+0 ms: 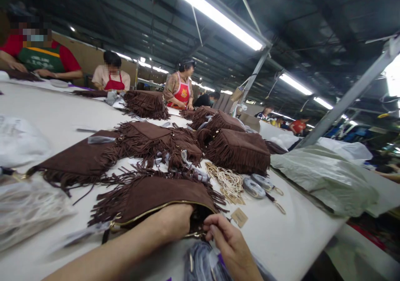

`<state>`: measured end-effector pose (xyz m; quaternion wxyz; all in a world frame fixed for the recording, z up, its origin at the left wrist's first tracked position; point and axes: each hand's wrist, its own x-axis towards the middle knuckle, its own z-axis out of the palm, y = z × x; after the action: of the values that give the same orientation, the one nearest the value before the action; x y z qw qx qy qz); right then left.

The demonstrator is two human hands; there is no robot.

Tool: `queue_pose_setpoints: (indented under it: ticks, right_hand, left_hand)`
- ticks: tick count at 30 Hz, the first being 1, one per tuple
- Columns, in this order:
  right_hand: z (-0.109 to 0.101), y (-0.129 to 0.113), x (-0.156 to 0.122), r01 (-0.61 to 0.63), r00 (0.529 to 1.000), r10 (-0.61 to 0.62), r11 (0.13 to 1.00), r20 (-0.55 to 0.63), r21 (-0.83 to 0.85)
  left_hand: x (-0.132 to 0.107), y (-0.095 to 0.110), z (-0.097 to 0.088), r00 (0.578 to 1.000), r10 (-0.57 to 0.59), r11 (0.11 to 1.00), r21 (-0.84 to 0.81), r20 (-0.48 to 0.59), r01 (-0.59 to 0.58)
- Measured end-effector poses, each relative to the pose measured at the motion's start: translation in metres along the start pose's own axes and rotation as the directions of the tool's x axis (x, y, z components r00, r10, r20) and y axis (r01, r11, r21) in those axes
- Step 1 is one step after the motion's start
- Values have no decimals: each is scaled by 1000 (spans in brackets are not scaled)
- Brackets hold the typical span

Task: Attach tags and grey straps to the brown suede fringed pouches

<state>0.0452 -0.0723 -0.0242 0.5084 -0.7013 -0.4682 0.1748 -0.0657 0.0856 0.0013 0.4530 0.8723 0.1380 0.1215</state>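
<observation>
A brown suede fringed bag (156, 195) with a gold zipper lies open-mouthed on the white table (281, 239), right in front of me. My left hand (171, 220) reaches into the bag's opening, so its fingers are hidden inside. My right hand (229, 243) pinches the bag's edge by the zipper end, fingers closed. A small tan paper tag (239, 217) lies just right of the bag.
More brown fringed bags (239, 150) are piled across the table's middle. A bundle of cream cords with tags (228, 181) and grey tape rolls (253, 188) lie beside them. Plastic bags (321, 177) sit at right. Several people in aprons work at the far side.
</observation>
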Motion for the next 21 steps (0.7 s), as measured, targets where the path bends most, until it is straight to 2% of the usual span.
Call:
queue_pose_setpoints:
  ticks: [1,3,4,5,7,8,10,12,14,17,21]
  right_hand:
    - [2,-1,0,-48,999,49,993,-8,105]
    - [7,-5,3,-108,993,115,946,-3,307]
    - [9,-7,5,-134,990,142,908,11,398]
    - [11,-8,7,-155,986,165,865,21,477]
    - [12,-9,11,-164,980,199,787,7,594]
    - [12,-9,13,-148,977,211,759,-24,634]
    - [10,-6,14,-91,968,225,730,-113,677]
    - [6,-3,14,-26,954,222,729,-200,684]
    - [3,-3,13,15,949,200,743,-245,669]
    - [4,-6,15,22,965,152,761,-212,648]
    - [6,-13,18,32,980,111,730,-164,683]
  left_hand:
    - [-5,11,-1,999,7,990,138,33,-12]
    - [-12,34,-5,993,51,904,417,109,-92]
    - [-14,43,-8,985,97,854,496,141,-155]
    - [-15,51,-11,974,156,835,506,162,-217]
    - [-13,58,-16,962,223,911,317,160,-264]
    - [-11,57,-18,968,196,962,163,154,-220]
    - [-6,51,-18,982,57,990,-134,179,-33]
    - [-1,44,-13,972,-54,941,-314,230,126]
    - [0,38,-7,960,-50,894,-415,275,166]
    - [1,34,4,940,23,853,-496,340,159]
    - [3,27,15,949,113,806,-586,294,86]
